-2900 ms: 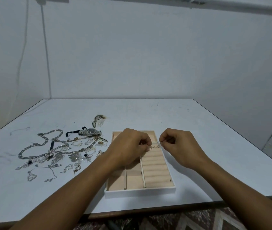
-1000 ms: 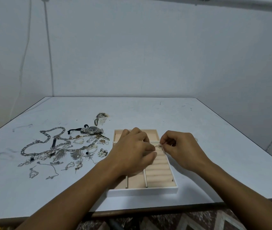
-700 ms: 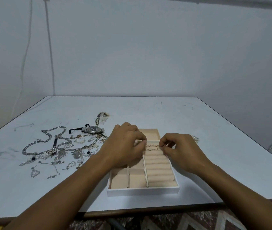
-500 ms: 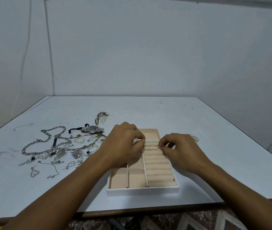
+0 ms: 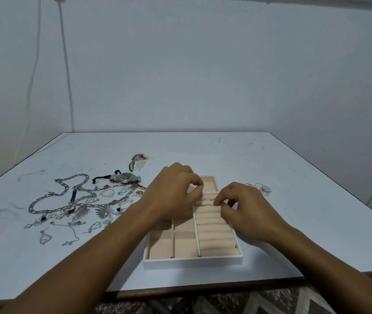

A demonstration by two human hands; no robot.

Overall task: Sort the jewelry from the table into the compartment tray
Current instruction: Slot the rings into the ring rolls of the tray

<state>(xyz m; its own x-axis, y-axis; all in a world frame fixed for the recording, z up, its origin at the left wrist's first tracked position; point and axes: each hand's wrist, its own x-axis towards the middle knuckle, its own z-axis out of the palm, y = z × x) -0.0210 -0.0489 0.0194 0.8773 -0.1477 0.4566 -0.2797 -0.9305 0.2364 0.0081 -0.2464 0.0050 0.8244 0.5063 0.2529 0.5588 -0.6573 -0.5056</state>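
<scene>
A white compartment tray (image 5: 193, 261) with beige lining lies near the table's front edge. Its right column holds padded ring rolls (image 5: 214, 232). Thin rings (image 5: 207, 199) stand in the far slots of those rolls. My right hand (image 5: 246, 209) is over the rolls, its fingertips pinched on the right end of a thin ring. My left hand (image 5: 176, 196) covers the tray's far left part, fingers curled, tips right beside the rings. A tangled jewelry pile (image 5: 74, 200) of chains, pendants and earrings lies on the table to the left.
A wristwatch (image 5: 125, 177) lies at the pile's far edge, with a small ornament (image 5: 138, 160) beyond it. Several thin rings (image 5: 261, 189) lie on the table right of the tray. The table's front edge (image 5: 203, 288) is close below the tray.
Both hands came down from holding a small ring above the tray to the far ring slots. My left hand slid a little left and its fingers curled.
</scene>
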